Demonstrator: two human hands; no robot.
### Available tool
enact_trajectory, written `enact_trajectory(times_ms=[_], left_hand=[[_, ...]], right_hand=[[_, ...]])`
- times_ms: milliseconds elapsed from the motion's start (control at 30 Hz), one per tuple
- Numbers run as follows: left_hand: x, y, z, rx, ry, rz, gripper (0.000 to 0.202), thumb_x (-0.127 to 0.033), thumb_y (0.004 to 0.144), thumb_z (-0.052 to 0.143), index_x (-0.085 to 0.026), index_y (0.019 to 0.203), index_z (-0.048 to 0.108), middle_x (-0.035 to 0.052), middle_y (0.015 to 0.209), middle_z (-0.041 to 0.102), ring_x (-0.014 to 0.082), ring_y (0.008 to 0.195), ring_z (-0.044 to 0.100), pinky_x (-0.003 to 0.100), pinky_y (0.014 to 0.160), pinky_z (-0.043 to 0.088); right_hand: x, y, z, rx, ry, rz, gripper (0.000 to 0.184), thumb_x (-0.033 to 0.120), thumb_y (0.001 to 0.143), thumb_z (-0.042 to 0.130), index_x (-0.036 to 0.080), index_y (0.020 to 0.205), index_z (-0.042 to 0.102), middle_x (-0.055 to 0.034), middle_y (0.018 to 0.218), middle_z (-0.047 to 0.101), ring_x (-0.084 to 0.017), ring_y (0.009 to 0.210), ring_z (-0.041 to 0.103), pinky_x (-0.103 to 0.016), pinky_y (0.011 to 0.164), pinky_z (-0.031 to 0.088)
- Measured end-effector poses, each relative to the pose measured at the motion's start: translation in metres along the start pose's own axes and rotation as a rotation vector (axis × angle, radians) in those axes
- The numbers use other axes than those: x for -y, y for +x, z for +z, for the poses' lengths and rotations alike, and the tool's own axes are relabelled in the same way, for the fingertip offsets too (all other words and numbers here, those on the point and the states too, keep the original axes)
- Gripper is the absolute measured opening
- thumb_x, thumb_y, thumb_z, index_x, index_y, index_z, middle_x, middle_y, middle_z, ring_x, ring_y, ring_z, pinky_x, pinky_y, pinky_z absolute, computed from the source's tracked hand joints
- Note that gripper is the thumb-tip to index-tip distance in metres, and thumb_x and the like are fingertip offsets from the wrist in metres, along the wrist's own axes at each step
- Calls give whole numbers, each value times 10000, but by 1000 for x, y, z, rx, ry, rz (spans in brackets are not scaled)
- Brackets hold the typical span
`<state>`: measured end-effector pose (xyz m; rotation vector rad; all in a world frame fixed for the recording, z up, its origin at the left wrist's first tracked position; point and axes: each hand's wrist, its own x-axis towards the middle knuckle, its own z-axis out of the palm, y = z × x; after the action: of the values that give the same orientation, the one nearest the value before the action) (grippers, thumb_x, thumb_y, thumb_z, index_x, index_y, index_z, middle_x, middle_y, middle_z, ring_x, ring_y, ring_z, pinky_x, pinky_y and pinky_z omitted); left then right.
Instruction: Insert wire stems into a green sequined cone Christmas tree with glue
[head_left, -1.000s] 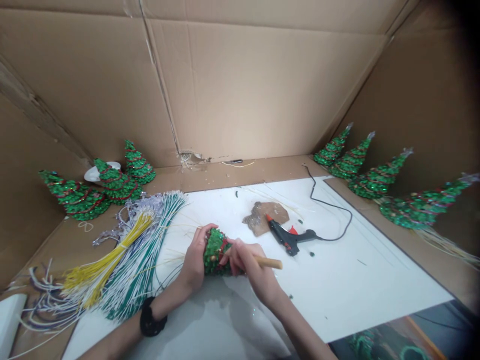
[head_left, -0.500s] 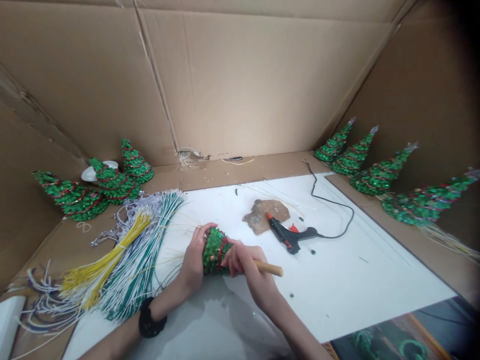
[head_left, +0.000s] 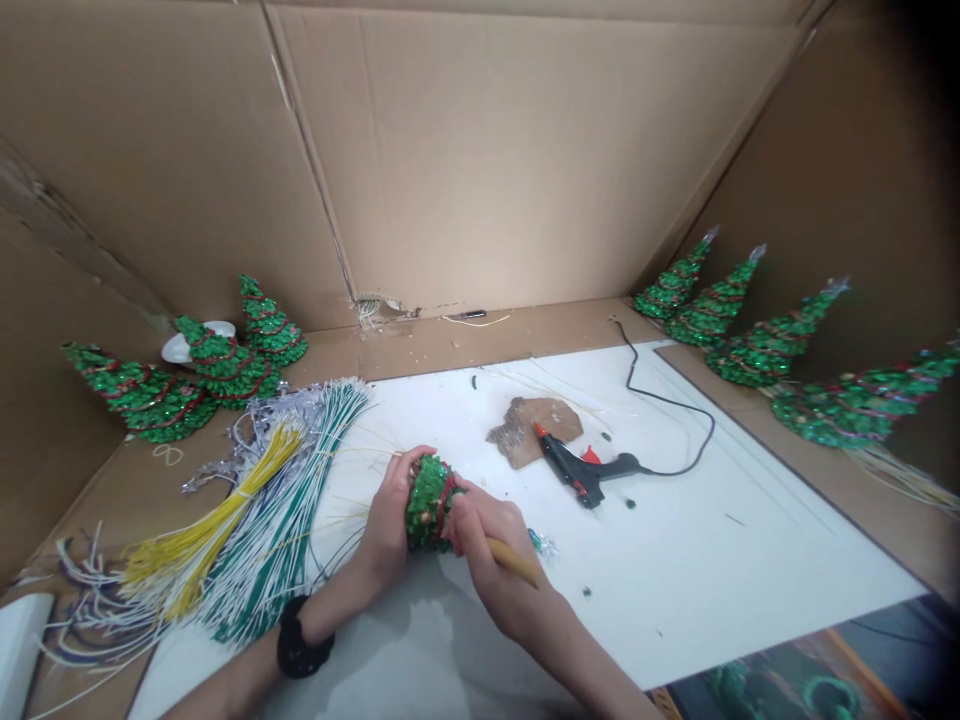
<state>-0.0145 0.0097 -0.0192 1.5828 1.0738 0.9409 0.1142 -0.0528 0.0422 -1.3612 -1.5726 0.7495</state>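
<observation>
My left hand [head_left: 386, 515] is closed around the wide end of a small green artificial Christmas tree [head_left: 429, 498] with a red garland, lying on its side. A silvery tip pokes out beyond my right hand [head_left: 487, 530]. That hand is wrapped round a tan wooden stick [head_left: 514, 562] and rests against the tree's side. The stick's far end is hidden behind my fingers, so I cannot tell what it touches. To the right, a black glue gun [head_left: 581, 470] with an orange nozzle lies partly on a glue-smeared cardboard scrap [head_left: 555, 420].
Bundles of yellow wire ties [head_left: 217, 510] and green-and-white wire ties [head_left: 300, 510] lie left on the white board [head_left: 720, 560]. Trees [head_left: 232, 370] stand left, and several more trees [head_left: 765, 340] at right. The glue gun's cord [head_left: 675, 405] curves behind. Cardboard walls [head_left: 525, 170] surround the area.
My right hand has turned, and the stick's free end has swung down toward my wrist. The tree's silvery tip now shows. My left hand stays in place.
</observation>
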Motion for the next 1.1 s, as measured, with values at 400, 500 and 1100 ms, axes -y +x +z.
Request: enact_trajectory(times_ms=[400, 500, 1100], left_hand=[[5, -3, -3, 11, 26, 137, 404, -346, 917, 203, -202, 1149, 502, 82, 1110, 529, 230, 1079, 481, 379, 941, 355], [6, -3, -3, 9, 42, 131, 409, -346, 915, 202, -203, 1147, 507, 81, 1104, 536, 227, 1080, 482, 380, 948, 350], [12, -1, -2, -26, 14, 111, 393, -343, 900, 224, -204, 1128, 512, 75, 1095, 547, 222, 1039, 507, 388, 925, 385]], right_hand=[[-18, 25, 3, 119, 457, 354, 480, 463, 865, 361, 221, 452, 316, 43, 392, 316, -107, 397, 332, -250, 423, 295], [-22, 29, -1, 170, 580, 379, 475, 464, 835, 404, 214, 441, 316, 57, 371, 292, -85, 364, 285, -229, 388, 235], [-18, -1, 4, 124, 146, -44, 390, 368, 943, 269, 220, 592, 351, 1, 605, 450, -174, 685, 462, -391, 909, 373]])
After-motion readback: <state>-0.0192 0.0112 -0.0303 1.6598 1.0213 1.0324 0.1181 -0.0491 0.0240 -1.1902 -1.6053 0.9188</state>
